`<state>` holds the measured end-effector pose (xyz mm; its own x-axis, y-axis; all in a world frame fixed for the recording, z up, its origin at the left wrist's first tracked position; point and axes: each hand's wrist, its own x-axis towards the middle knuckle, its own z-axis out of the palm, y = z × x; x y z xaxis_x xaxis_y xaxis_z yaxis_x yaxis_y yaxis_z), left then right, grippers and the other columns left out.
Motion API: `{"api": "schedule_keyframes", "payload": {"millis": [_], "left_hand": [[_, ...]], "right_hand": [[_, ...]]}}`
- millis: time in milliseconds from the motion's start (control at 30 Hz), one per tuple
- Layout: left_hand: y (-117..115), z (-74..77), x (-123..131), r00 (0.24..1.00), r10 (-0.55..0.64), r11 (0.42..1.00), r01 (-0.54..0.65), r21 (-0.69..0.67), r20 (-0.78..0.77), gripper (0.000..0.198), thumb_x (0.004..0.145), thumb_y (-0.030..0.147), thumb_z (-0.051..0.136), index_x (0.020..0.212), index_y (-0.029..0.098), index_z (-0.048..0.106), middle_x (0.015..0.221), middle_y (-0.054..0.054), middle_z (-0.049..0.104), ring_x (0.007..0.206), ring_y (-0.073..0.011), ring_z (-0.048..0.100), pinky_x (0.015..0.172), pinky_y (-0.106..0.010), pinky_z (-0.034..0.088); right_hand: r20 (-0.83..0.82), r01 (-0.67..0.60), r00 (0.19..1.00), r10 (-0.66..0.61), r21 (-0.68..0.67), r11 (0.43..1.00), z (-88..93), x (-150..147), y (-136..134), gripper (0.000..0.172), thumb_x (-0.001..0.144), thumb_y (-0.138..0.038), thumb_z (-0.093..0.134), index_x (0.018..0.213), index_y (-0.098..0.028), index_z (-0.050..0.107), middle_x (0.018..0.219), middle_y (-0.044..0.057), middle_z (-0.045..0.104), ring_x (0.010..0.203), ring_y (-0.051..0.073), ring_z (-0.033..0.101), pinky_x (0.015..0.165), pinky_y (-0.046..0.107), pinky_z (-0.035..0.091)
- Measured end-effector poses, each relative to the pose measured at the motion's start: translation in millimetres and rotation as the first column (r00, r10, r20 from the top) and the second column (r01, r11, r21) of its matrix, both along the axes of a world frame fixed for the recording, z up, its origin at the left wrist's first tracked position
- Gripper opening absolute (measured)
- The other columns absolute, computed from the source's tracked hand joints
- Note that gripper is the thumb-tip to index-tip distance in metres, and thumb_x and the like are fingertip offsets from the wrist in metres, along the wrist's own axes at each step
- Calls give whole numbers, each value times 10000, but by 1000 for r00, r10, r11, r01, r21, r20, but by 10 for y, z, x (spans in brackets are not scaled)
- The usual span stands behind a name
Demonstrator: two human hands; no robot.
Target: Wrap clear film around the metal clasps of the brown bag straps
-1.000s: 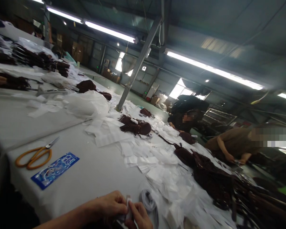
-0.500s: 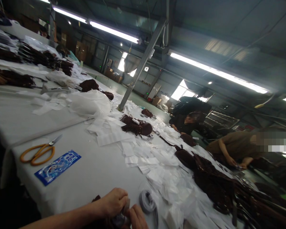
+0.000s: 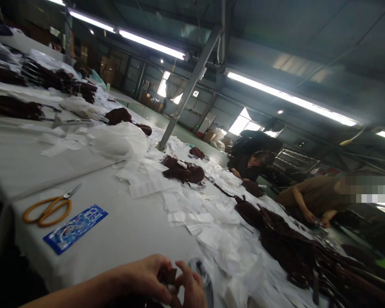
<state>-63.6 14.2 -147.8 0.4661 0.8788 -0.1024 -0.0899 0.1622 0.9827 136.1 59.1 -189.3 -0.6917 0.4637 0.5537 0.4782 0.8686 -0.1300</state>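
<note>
My left hand (image 3: pixel 149 276) reaches in from the lower left, its fingers curled round a small dark brown flat piece (image 3: pixel 170 276). Close beside it, my right hand (image 3: pixel 191 284) has its fingers bent and apart, near the edge of that piece. A dark brown item below the hands is mostly hidden and cut off by the frame. Just behind my right hand lies a roll of grey tape or strap (image 3: pixel 202 267), partly covered. Orange-handled scissors (image 3: pixel 48 211) and a blue printed packet (image 3: pixel 76 228) rest on the white-covered table (image 3: pixel 125 231) to the left.
White paper sheets (image 3: pixel 205 218) spread across the middle. Dark brown fringed bags (image 3: pixel 182 170) and a long brown heap (image 3: pixel 285 244) lie beyond and to the right. A metal post (image 3: pixel 189 92) rises behind the table. Two co-workers (image 3: pixel 314 199) bend over the far side.
My right hand has shifted slightly and its fingers have spread and lifted. The small brown piece shows more clearly between the hands. The grey roll is now more covered.
</note>
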Motion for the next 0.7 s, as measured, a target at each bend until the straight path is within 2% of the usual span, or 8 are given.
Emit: {"api": "schedule_keyframes", "payload": {"millis": [100,200,233,300,367,467,567,700], "left_hand": [[7,-103,62,992,128,992,-128,-14,19,214,586,182,715,748,160,577,673,36,557,630,-120,493,517,-192,343],[26,-233,137,982,189,982,-188,-30,30,248,607,143,638,804,186,494,626,57,550,533,-99,468,471,-190,332],[26,-263,156,982,185,983,-185,-21,44,294,617,141,626,857,198,466,629,65,559,507,-91,459,462,-186,328],[14,-291,177,983,170,985,-171,20,65,348,653,151,613,929,217,412,631,80,568,476,-71,431,451,-172,308],[-3,-281,180,985,172,981,-174,90,28,345,665,139,596,933,215,393,616,93,549,482,-63,412,447,-163,285],[-20,-219,160,977,192,973,-178,144,-91,335,640,109,564,927,203,419,614,97,534,517,-77,428,450,-173,285],[-28,-132,127,960,200,972,-169,165,-195,218,684,162,577,888,189,503,693,55,588,609,-109,505,520,-191,348],[-35,-59,103,954,186,966,-133,222,-235,56,750,196,563,794,182,594,698,39,595,651,-123,513,586,-213,366]], "right_hand": [[3,34,999,-34,-135,990,-23,45,23,736,714,-183,652,1364,-219,308,672,-40,644,652,203,644,772,358,502],[8,12,1000,-10,-363,932,53,65,42,879,627,-112,698,1395,-247,292,718,-47,684,639,179,660,688,289,533],[1,0,1000,1,-468,884,112,59,40,836,645,-129,695,1386,-244,326,738,-37,699,636,170,664,648,263,533],[-17,-18,1000,9,-643,765,259,29,20,585,738,-190,651,1295,-234,479,785,-7,726,661,165,678,623,243,530],[-35,-21,999,-5,-707,707,390,-15,-13,279,801,-212,598,1074,-228,652,799,8,740,698,170,690,665,255,530],[-32,25,998,-61,-656,755,453,-68,-51,132,783,-164,596,777,-224,714,734,2,738,696,177,690,655,251,505],[-14,36,999,-53,-570,821,394,-71,-44,158,812,-162,564,791,-218,710,748,20,737,722,181,690,628,245,489],[-8,-3,1000,-1,-502,865,360,-26,-3,179,865,-173,532,866,-232,701,785,12,737,733,160,689,649,238,490]]}}
